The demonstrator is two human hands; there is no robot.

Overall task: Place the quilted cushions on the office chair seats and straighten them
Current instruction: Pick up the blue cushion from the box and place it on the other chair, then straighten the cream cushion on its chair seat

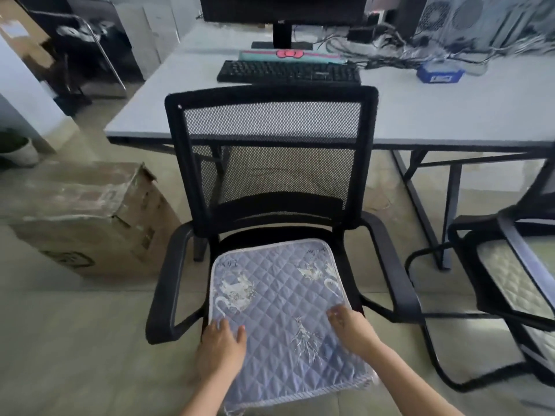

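Quilted cushion (280, 313) on office chair (270, 163) seat, skewed, 6 o'clock edge overhanging.
Left hand (220, 346) and right hand (350, 325) pressed flat, fingers spread, gripping nothing; could slide off front if pulled toward 6.

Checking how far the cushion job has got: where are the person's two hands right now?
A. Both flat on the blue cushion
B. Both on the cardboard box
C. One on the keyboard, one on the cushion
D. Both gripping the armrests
A: the left hand and right hand lie palm-down on the blue cushion on the chair seat.
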